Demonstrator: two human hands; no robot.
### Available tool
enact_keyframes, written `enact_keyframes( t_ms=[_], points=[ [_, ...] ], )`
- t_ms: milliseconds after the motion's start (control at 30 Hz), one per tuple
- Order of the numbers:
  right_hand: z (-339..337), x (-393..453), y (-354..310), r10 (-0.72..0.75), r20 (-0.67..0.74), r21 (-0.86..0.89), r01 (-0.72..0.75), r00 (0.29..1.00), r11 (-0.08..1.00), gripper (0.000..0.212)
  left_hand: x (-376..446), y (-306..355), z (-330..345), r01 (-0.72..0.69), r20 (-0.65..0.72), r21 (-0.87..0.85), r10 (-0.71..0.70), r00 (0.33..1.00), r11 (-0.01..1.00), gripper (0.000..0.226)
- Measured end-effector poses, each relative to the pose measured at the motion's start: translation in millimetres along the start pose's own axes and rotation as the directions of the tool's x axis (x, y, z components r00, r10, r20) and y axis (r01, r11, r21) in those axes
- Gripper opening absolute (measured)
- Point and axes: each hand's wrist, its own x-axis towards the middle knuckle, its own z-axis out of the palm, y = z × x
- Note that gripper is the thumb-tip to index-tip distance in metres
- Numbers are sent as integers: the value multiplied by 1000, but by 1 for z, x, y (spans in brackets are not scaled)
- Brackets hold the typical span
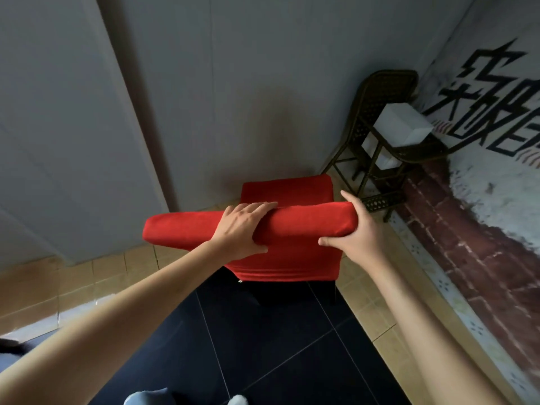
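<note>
Left grip [242,229] and right grip [355,233] clamped the red cushion [181,229] — its unsupported left end could sag and slip.

Bare forearms, left hand [239,226], right hand [355,238]; pale socks [146,398].

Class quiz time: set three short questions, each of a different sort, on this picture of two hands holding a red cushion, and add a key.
1. True or false: the left hand and the right hand both grip the red cushion.
2. What lies on the wicker chair? A. white boxes B. a kettle C. folded towels
3. Fill in: the cushion is held over a red ___.
Key: 1 true; 2 A; 3 chair.
</note>
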Motion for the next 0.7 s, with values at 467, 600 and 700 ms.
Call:
enact_keyframes(
  t_ms=[467,600,700],
  points=[
    [-30,-17,3,-4,-59,-261,-11,998,965,100,17,0,-6,24,76,78,-30,997,997,83],
    [-21,-16,1,-36,-112,-274,4,993,962,86,14,-5,-9,25,88,83,-33,996,996,84],
    [-18,-14,0,-69,-126,-292,29,990,956,77,13,-10,-11,21,95,90,-30,995,996,85]
  ],
)
